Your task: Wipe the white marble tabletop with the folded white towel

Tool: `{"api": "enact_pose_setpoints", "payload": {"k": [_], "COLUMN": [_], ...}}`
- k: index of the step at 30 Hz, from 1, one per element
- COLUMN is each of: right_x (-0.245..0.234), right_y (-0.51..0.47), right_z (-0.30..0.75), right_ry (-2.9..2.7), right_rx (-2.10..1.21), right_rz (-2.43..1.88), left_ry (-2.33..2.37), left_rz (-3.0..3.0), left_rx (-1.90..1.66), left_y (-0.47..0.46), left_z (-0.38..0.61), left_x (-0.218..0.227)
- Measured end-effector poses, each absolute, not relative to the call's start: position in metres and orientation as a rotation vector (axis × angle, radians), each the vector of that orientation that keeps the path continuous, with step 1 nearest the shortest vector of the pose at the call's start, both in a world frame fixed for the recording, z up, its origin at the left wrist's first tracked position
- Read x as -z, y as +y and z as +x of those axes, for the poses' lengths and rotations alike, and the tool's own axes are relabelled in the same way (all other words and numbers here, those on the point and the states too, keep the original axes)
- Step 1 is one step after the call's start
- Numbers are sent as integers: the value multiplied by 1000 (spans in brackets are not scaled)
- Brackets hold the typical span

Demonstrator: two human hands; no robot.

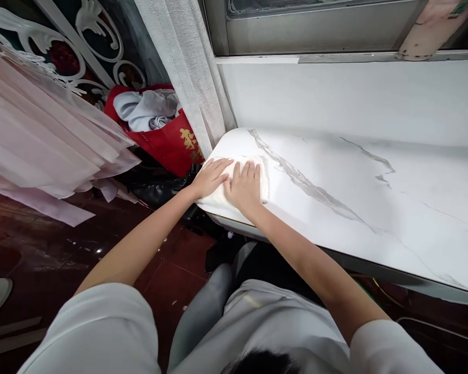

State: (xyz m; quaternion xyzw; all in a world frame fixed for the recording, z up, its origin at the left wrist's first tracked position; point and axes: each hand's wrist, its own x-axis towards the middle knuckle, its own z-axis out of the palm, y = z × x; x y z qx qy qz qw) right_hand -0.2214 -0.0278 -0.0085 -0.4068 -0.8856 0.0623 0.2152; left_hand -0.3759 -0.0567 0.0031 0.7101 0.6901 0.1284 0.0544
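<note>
White soft cloth (264,183) lies on the desk (374,208). Left hand (209,177) and right hand (245,189) press it, fingers (252,169) flat and together, not gripping. It looks light and floppy; grab an edge.

Home – curtain (187,67), marble sill (374,192)

A grey curtain (187,67) is hanging beside the window (315,26), above a white veined counter (374,197). A red bag (167,143) of clothes is sitting on the dark glossy floor (42,249), and pink pleated fabric (42,140) is draping nearby.
</note>
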Motion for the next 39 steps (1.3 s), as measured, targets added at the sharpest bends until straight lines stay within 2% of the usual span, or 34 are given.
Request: {"api": "enact_pose_setpoints", "payload": {"k": [9, 18, 39], "right_x": [8, 3, 26], "right_y": [-65, -43, 188], "right_z": [-192, -202, -250], "right_ry": [-2456, -2506, -2473], "right_rx": [-198, -238, -88], "right_rz": [-1152, -1159, -1145], "left_ry": [2060, 2062, 2090], "left_rz": [2187, 2151, 2169], "left_rx": [-349, -398, -531], "left_y": [-88, -72, 152], "left_z": [-349, -352, -400], "left_x": [0, -6, 9]}}
